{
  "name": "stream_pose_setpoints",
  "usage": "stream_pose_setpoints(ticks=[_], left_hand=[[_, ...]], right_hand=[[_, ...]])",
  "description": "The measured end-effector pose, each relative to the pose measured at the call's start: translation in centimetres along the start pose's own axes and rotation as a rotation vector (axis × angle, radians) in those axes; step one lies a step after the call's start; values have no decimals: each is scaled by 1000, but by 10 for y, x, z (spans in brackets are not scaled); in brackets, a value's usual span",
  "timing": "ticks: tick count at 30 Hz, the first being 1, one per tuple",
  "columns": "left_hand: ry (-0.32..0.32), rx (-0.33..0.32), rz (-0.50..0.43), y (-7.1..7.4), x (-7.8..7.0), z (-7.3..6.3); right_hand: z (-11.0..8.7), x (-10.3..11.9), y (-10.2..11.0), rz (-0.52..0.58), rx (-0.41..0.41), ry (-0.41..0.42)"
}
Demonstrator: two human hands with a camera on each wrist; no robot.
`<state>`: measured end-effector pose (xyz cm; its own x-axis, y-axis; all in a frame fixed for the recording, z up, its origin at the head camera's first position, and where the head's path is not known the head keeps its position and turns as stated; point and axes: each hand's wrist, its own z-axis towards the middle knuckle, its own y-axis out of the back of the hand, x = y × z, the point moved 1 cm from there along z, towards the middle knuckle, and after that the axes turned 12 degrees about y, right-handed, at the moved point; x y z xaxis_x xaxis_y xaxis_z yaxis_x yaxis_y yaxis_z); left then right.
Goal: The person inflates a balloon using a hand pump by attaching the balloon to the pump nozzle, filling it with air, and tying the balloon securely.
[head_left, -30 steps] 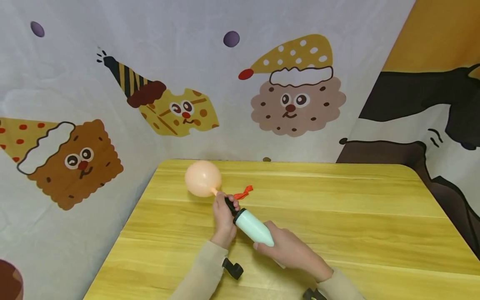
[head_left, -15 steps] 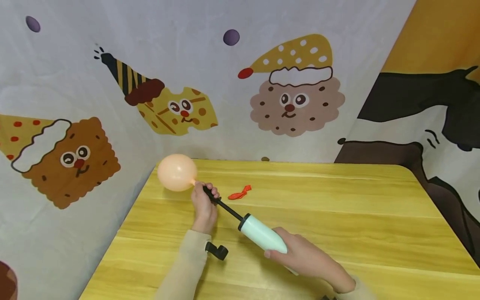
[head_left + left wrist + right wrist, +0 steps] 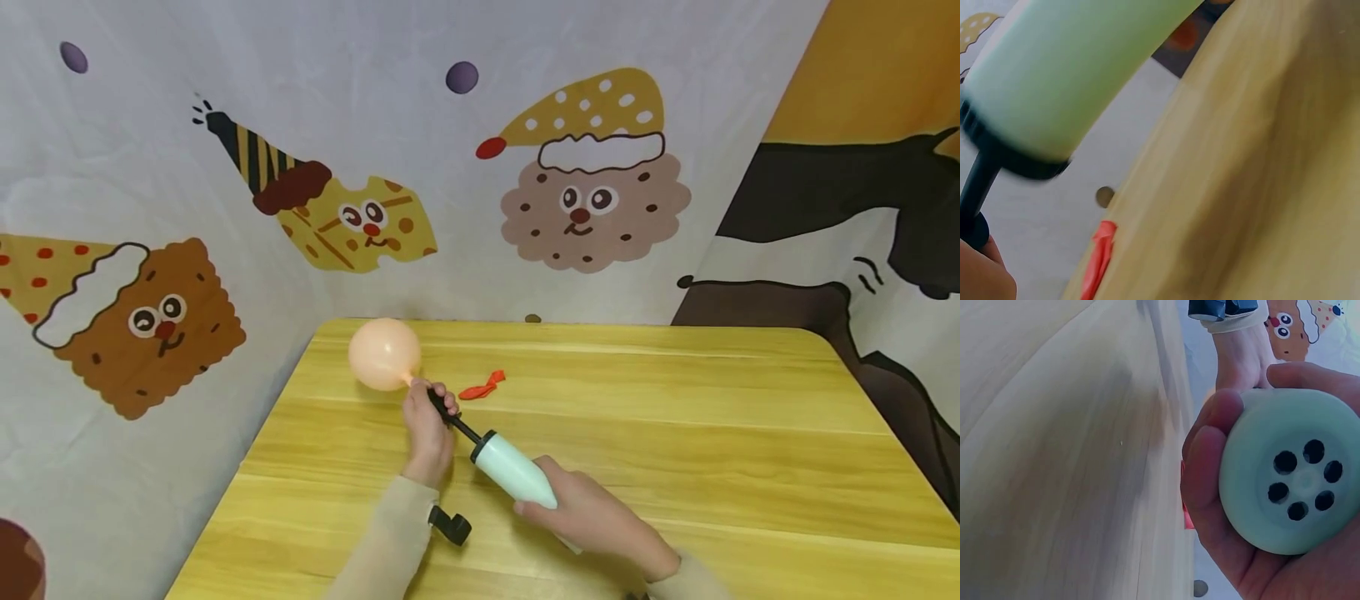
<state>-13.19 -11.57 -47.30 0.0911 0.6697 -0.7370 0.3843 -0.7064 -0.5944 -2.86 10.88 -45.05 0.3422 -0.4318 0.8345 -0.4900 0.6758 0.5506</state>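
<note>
A mint-green balloon pump (image 3: 514, 468) slants across the middle of the head view, with a short length of its black rod bared. My right hand (image 3: 588, 508) grips the green barrel near its rear end; the right wrist view shows the fingers curled round the pump's holed end cap (image 3: 1304, 478). At the front, my left hand (image 3: 429, 421) holds the black handle and nozzle end. A round, partly inflated peach balloon (image 3: 385, 354) sits on that end, its neck at the left fingers. In the left wrist view the barrel (image 3: 1079, 75) fills the upper left.
A limp red balloon (image 3: 482, 387) lies on the wooden table (image 3: 712, 433), just right of the left hand. Behind the table hangs a cloth backdrop (image 3: 465, 208) printed with cartoon biscuits. Each sleeve carries a black wrist mount, the left mount (image 3: 450, 526) showing plainly.
The rod slid far out as the hands moved apart, with the balloon swinging left. Since then the hands have come closer, much of the rod is back inside, and the balloon has shifted right.
</note>
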Motion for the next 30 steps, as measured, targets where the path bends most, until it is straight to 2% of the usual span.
stream_pose_setpoints(ticks=[8, 13, 16, 20, 23, 28, 30], left_hand=[[33, 10, 65, -3, 18, -8], [51, 23, 66, -8, 22, -15], [47, 22, 60, -8, 22, -14], [40, -2, 55, 3, 17, -6], [38, -26, 1, 12, 9, 1], [-14, -48, -108, 21, -11, 15], [-24, -53, -118, 22, -16, 18]], right_hand=[[12, -3, -5, 5, -17, -23], [17, -3, -5, 27, -19, -30], [19, -1, -6, 21, -28, -9], [17, 0, -11, -15, -19, 19], [10, 0, -10, -25, 2, 9], [-13, -4, 7, 12, 63, -17], [-19, -7, 14, -4, 83, -18]])
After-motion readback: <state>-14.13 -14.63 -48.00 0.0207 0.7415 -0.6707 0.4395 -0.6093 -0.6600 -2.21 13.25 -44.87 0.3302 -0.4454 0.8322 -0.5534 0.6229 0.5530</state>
